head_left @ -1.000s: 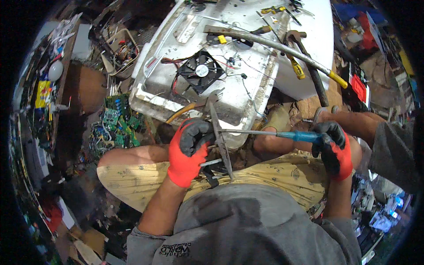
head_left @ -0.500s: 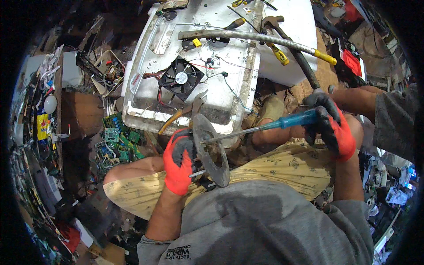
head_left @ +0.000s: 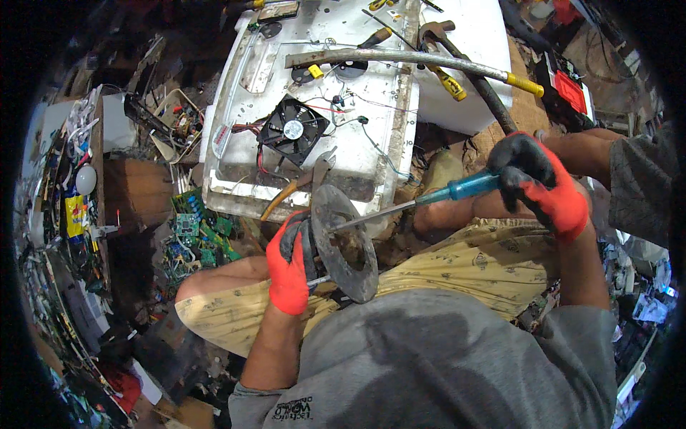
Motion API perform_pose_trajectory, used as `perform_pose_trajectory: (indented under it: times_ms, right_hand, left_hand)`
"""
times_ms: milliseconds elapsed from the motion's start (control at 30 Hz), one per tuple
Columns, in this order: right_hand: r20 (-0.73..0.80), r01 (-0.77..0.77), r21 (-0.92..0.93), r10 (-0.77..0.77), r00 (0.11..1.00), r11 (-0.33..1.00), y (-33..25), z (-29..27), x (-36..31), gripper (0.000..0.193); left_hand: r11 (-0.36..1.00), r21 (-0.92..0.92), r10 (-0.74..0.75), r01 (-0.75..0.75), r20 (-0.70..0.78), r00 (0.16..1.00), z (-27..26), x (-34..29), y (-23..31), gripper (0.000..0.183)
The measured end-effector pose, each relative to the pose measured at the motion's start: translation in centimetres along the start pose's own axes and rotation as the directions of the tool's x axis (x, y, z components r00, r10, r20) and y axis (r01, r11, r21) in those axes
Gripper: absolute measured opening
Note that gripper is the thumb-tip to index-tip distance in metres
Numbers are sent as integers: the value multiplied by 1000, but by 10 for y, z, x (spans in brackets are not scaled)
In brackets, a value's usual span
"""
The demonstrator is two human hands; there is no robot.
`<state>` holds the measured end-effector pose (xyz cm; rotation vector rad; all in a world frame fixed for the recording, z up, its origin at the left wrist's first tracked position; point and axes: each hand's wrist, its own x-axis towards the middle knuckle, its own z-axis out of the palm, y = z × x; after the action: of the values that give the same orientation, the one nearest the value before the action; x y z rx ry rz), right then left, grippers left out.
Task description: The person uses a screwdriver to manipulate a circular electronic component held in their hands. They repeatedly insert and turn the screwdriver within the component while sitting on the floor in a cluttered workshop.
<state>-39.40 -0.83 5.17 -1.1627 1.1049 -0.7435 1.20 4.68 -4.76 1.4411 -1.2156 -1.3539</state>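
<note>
Grip of the left hand (head_left: 289, 264) closed at the grey ring (head_left: 359, 281), grip of the right hand (head_left: 539, 182) around a screwdriver (head_left: 441, 194)

The ring stands tilted over the patterned yellow shorts (head_left: 464, 268) of the seated person, on the near side of the white counter (head_left: 336, 43). From here I judge it to be metal: stiff, rather heavy for so thin a piece, and hardly fragile. Its face looks smooth and dusty, so it may slip a little, though the red-and-black gloves (head_left: 286, 286) should help. The left hand holds it from the left, with the fingers going behind; how they press there is hidden from me. I would take hold at this same side or at the opposite rim, always away from the tool's tip.

The right hand is wrapped around the blue handle of the screwdriver, which is also its best place to hold. The shaft points to the left, and the tip seems to touch the ring. I suppose the tool is light and stiff.

Farther out, pliers (head_left: 291, 188) with an orange handle lie at the counter's near edge, a black fan (head_left: 293, 129) lies behind them, and a hammer (head_left: 475, 75) is to the right.
</note>
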Motion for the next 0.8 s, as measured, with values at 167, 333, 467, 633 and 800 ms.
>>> perform_pose_trajectory:
  times_ms: [167,333,467,633,800]
  right_hand:
    - [-63,54,86,-49,997,995,-8,24,15,46]
    - [-87,-63,100,72,994,993,9,11,5,45]
    - [-113,49,145,-32,993,988,10,23,11,45]
    - [-181,14,176,19,983,984,9,18,13,43]
    - [-265,-109,64,122,956,992,16,2,3,41]
  left_hand:
    - [968,205,153,-141,-41,987,2,-2,-7,32]
    - [987,136,101,-82,-140,985,3,-9,-12,30]
    - [957,251,185,-144,-151,971,9,-9,-3,24]
    - [981,130,146,-147,17,989,4,-16,9,27]
    - [967,68,244,-247,48,969,3,-19,18,30]
